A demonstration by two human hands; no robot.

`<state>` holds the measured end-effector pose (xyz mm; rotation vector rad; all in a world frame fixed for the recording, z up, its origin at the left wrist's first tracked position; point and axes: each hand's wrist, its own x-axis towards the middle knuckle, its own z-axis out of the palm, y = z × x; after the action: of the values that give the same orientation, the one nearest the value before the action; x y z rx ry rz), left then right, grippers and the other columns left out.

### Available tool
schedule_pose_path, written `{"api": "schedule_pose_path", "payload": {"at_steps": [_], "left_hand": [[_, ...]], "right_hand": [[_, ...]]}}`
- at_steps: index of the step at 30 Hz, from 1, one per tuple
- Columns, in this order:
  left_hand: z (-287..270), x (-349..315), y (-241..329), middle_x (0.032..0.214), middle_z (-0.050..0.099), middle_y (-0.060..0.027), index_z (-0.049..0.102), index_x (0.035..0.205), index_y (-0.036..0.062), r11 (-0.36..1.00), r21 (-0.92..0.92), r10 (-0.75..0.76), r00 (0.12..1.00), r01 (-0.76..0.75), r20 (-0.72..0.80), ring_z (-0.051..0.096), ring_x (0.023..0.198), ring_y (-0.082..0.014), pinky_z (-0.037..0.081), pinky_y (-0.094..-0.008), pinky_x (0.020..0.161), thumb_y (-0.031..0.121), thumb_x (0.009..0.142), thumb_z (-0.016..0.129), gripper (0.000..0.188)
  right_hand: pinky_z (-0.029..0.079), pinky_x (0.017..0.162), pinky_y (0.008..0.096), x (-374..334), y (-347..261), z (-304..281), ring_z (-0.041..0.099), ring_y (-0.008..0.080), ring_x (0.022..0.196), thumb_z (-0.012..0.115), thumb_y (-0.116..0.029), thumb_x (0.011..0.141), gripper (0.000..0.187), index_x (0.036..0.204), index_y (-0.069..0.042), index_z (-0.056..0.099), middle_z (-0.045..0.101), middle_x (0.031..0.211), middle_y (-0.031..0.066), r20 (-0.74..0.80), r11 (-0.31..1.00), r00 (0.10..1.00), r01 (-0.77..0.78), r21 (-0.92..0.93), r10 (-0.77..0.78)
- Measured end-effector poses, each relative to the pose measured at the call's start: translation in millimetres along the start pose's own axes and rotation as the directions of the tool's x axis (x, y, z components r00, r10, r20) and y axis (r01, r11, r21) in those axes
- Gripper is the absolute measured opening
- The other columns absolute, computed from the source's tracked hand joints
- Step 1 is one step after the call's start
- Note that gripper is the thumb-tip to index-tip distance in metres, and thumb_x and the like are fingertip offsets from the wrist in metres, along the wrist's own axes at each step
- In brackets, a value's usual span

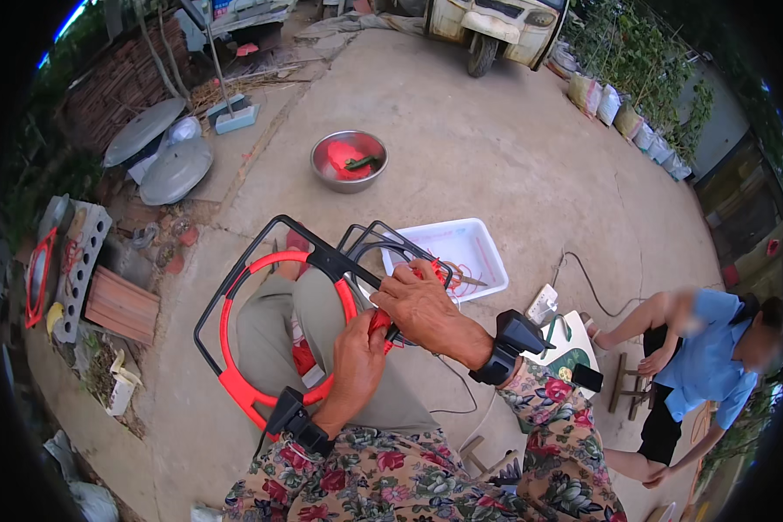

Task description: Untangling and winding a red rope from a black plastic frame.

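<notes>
Frame point(326, 259) — black outside, round red inside

Concrete yard point(548, 157), leafy green plants point(631, 74), daylight

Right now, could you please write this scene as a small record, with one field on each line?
Left hand: fingers closed on red material
Right hand: over a black bar of the red-and-black frame
Frame position: above the person's legs
White tray: beyond the hands, orange strands inside
Metal bowl: farther out, red and dark green contents
Nearby person: blue shirt, at right
</notes>
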<state>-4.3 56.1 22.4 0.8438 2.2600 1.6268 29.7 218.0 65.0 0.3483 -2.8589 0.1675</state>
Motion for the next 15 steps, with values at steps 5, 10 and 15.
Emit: {"api": "schedule_pose_path", "payload": {"at_steps": [5, 10, 15], "left_hand": [[5, 3, -10, 0.091, 0.067, -0.025, 0.059, 0.11, -0.004, 0.999, 0.05, -0.021, 0.999, 0.023, -0.042, 0.066, 0.085, -0.0435, 0.051, -0.0477, 0.075, 0.0, 0.09, 0.058, 0.02], [12, 3, -10, 0.091, 0.067, -0.0248, 0.058, 0.107, -0.0024, 0.995, -0.06, -0.086, 0.994, 0.082, -0.069, 0.065, 0.083, -0.0453, 0.051, -0.048, 0.072, 0.001, 0.089, 0.061, 0.019], [13, 2, -23, 0.087, 0.067, -0.0237, 0.059, 0.104, -0.0021, 0.993, -0.002, -0.116, 0.993, 0.116, -0.023, 0.066, 0.081, -0.0449, 0.051, -0.0486, 0.069, 0.001, 0.088, 0.064, 0.017]], "right_hand": [[0.037, 0.099, 0.0433, -6, -4, -20, 0.054, 0.0258, 0.11, 0.068, -0.003, 0.072, 0.03, 0.101, -0.008, 0.066, 0.063, 0.102, 0.006, -0.24, 0.991, 0.968, -0.049, 0.122, 0.077], [0.052, 0.081, 0.0351, -64, -16, 22, 0.065, 0.0208, 0.085, 0.063, 0.001, 0.087, 0.017, 0.103, -0.003, 0.065, 0.067, 0.098, 0.0084, -0.057, 0.504, 0.707, -0.444, 0.741, 0.705], [0.054, 0.077, 0.0293, -70, -33, 56, 0.065, 0.0139, 0.086, 0.058, -0.004, 0.096, 0.011, 0.106, -0.002, 0.064, 0.068, 0.1, 0.0057, 0.203, -0.079, 0.609, -0.225, 0.971, 0.767]]}}
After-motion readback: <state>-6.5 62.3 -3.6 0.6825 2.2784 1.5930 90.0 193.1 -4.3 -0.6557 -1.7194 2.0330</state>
